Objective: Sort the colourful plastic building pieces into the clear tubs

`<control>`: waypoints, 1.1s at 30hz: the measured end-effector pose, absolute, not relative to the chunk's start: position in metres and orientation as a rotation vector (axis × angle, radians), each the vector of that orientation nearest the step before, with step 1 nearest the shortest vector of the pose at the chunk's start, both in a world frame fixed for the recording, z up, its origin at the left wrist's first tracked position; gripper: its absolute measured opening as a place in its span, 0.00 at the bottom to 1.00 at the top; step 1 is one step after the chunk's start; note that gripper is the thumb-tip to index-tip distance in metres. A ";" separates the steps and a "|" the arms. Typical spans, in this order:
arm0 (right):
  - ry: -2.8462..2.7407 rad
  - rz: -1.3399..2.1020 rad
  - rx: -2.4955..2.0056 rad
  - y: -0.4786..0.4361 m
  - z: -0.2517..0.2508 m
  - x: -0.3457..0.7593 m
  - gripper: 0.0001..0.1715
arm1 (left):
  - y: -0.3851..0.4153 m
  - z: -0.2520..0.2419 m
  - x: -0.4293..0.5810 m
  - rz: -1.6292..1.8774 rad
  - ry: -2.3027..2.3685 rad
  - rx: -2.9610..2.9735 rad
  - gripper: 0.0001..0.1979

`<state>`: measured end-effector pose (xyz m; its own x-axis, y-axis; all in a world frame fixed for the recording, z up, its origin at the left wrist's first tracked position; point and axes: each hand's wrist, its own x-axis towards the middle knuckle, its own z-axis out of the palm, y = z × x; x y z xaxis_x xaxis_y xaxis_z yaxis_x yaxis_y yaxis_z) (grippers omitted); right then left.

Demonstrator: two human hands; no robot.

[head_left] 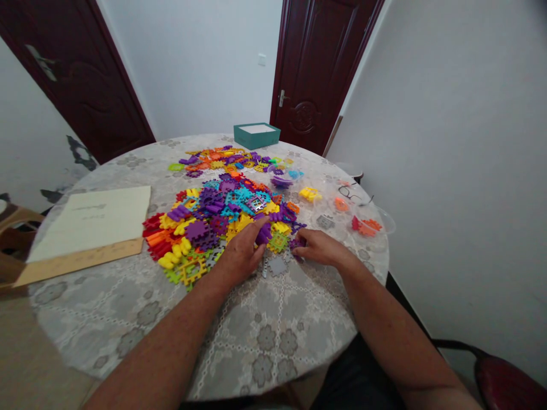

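Observation:
A heap of colourful plastic interlocking building pieces (197,230) lies on the table in front of me. My left hand (243,251) is at the heap's near right side, with thumb and forefinger around a purple building piece (264,233). Just right of the heap, my right hand (319,247) has its fingers closed on a small purple building piece (294,244), mostly covered by the fingertips. Between the hands lie a lime green square piece (278,242) and a flat grey square piece (278,266).
Behind is a second spread of pieces (217,165) and a green box (256,136). To the right are clear plastic containers with a few pieces, yellow pieces (310,194), an orange piece (368,227) and eyeglasses (354,195). A cream board (92,225) lies at left.

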<state>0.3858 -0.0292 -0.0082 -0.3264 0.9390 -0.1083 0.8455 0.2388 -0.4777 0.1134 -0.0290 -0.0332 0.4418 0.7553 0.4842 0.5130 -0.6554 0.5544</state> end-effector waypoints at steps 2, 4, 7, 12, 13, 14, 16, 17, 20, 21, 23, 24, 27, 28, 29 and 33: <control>-2.150 0.945 -1.617 -0.029 -0.004 0.387 0.06 | -0.030 -0.030 0.113 1.049 1.110 2.340 0.31; -1.936 1.187 -1.509 -0.031 0.001 0.385 0.08 | -0.030 -0.026 0.112 1.057 1.127 2.303 0.28; -1.703 1.378 -1.331 -0.034 0.007 0.374 0.12 | -0.031 -0.021 0.112 1.052 1.128 2.242 0.28; -1.577 1.442 -1.167 -0.037 0.002 0.343 0.20 | -0.034 -0.015 0.114 0.970 1.149 2.134 0.28; -1.559 1.419 -1.169 -0.037 -0.001 0.336 0.21 | -0.035 -0.013 0.114 0.953 1.145 2.109 0.28; -1.545 1.390 -1.182 -0.037 -0.005 0.330 0.20 | -0.035 -0.012 0.115 0.936 1.133 2.083 0.27; -1.527 1.341 -1.216 -0.036 -0.011 0.320 0.18 | -0.036 -0.011 0.115 0.915 1.104 2.036 0.28; -1.524 1.326 -1.224 -0.037 -0.014 0.317 0.17 | -0.035 -0.011 0.114 0.918 1.092 2.023 0.29; -1.552 1.303 -1.224 -0.037 -0.019 0.312 0.14 | -0.033 -0.015 0.114 0.956 1.088 2.014 0.27; -1.581 1.279 -1.233 -0.036 -0.019 0.314 0.13 | -0.033 -0.016 0.113 0.964 1.090 2.012 0.26; -1.666 1.122 -1.294 -0.033 -0.017 0.321 0.13 | -0.031 -0.017 0.113 0.954 1.100 1.996 0.23; -1.717 0.975 -1.345 -0.031 -0.016 0.326 0.13 | -0.031 -0.016 0.112 0.945 1.110 1.983 0.23; -1.887 0.470 -1.558 -0.022 -0.016 0.346 0.14 | -0.030 -0.013 0.110 0.934 1.160 1.920 0.22; -1.943 0.357 -1.657 -0.019 -0.018 0.352 0.16 | -0.030 -0.011 0.110 0.932 1.165 1.884 0.22; -1.996 0.288 -1.765 -0.017 -0.020 0.357 0.18 | -0.029 -0.010 0.110 0.931 1.160 1.840 0.22; -2.095 0.195 -2.092 -0.014 -0.030 0.364 0.19 | -0.028 -0.010 0.111 0.939 1.106 1.704 0.27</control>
<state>0.3637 -0.0139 -0.0296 0.0018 0.9995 0.0307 0.9768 0.0048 -0.2143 0.1114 -0.0282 -0.0102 0.3195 0.9388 0.1286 0.2796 -0.2231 0.9338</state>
